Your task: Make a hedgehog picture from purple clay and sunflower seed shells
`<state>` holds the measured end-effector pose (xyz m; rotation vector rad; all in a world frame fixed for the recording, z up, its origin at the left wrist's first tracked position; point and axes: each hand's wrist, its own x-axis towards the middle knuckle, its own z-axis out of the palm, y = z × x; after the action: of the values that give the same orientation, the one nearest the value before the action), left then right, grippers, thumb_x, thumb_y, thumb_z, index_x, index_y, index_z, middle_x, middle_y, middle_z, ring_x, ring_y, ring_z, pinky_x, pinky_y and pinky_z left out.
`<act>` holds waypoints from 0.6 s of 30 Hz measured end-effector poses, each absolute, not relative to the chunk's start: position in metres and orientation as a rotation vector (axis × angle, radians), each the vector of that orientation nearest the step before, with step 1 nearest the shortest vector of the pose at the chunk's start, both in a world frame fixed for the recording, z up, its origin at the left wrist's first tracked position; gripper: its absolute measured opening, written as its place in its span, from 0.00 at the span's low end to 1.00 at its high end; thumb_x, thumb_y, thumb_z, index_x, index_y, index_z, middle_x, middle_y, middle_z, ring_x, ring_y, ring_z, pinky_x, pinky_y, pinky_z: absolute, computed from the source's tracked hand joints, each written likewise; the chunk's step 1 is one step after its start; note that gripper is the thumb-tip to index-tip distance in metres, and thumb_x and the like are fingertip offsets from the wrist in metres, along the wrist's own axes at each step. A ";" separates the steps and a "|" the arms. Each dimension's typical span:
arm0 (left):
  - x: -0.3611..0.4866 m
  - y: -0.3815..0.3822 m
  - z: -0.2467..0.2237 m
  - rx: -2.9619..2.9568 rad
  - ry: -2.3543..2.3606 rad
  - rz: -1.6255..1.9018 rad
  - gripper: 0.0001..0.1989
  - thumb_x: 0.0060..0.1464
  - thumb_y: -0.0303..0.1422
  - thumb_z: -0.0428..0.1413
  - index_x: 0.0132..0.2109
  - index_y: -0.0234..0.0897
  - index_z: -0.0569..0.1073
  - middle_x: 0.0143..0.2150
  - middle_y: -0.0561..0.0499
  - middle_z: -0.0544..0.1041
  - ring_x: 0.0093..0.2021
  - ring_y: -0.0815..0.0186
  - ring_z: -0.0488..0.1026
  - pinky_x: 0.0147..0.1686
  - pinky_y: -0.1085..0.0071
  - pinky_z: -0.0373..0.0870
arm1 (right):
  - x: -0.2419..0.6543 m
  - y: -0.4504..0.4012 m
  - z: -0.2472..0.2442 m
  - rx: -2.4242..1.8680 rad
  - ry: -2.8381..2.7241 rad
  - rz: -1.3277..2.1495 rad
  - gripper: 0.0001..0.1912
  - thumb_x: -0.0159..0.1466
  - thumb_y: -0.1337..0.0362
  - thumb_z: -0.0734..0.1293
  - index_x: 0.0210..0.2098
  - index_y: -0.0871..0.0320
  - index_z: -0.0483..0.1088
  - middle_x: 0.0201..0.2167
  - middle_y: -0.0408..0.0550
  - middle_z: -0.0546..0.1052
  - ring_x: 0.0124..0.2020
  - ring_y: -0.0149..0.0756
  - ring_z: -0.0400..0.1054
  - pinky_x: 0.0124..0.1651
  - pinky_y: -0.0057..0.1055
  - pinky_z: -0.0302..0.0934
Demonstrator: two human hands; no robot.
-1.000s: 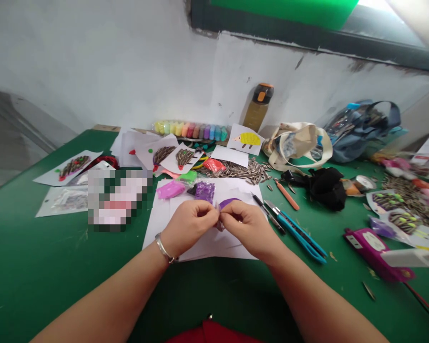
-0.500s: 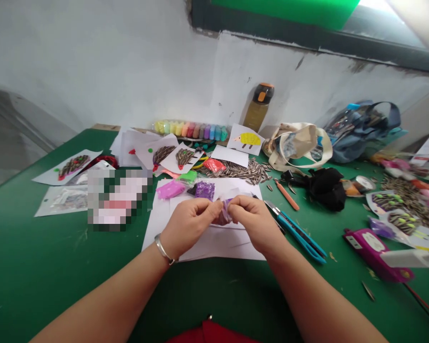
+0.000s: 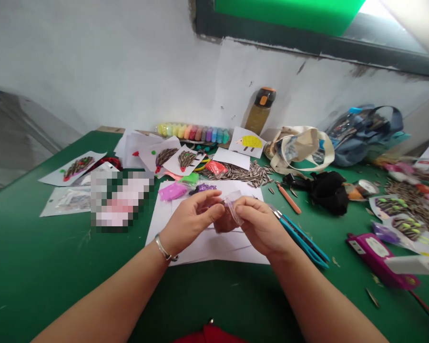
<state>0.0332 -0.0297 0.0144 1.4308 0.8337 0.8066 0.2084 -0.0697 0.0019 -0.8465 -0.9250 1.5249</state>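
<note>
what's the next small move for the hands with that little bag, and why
I'd probably close the left hand lightly on the left side of the bag. The right hand pinches its clear top edge, while the left thumb and fingers are parted beside it, so the bag looks gripped from one side only.

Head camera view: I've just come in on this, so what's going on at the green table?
A person's right hand pinches a small clear plastic bag with brownish-red contents by its top. The left hand is right beside it, thumb and fingers parted; whether it touches the bag is unclear. Both are above white paper sheets. A pink packet lies beyond the left hand, and blue-handled tweezers lie beside the right forearm.
</note>
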 end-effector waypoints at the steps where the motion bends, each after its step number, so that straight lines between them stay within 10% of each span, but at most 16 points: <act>1: 0.034 -0.030 0.015 1.383 0.825 0.789 0.26 0.55 0.44 0.59 0.55 0.32 0.68 0.40 0.44 0.79 0.37 0.60 0.77 0.37 0.64 0.74 | 0.207 -0.070 0.001 -0.847 -0.931 1.529 0.08 0.59 0.68 0.67 0.23 0.58 0.69 0.20 0.40 0.67 0.24 0.30 0.61 0.32 0.31 0.56; 8: 0.037 -0.030 0.015 1.321 0.822 0.689 0.19 0.55 0.46 0.58 0.38 0.31 0.71 0.25 0.51 0.75 0.22 0.68 0.71 0.24 0.71 0.69 | 0.202 -0.070 -0.009 -0.974 -1.043 1.518 0.08 0.60 0.69 0.65 0.25 0.58 0.69 0.22 0.41 0.70 0.26 0.31 0.64 0.34 0.31 0.57; 18: 0.036 -0.030 0.018 1.359 0.855 0.636 0.13 0.56 0.40 0.57 0.35 0.32 0.73 0.27 0.49 0.77 0.28 0.64 0.75 0.32 0.67 0.72 | 0.206 -0.072 0.005 -1.263 -1.265 1.232 0.06 0.58 0.67 0.65 0.24 0.58 0.70 0.22 0.40 0.71 0.26 0.30 0.64 0.32 0.29 0.59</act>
<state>0.0361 -0.0300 0.0184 1.3592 0.8546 0.6361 0.2057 -0.0724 0.0051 -1.2627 -1.2655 1.2316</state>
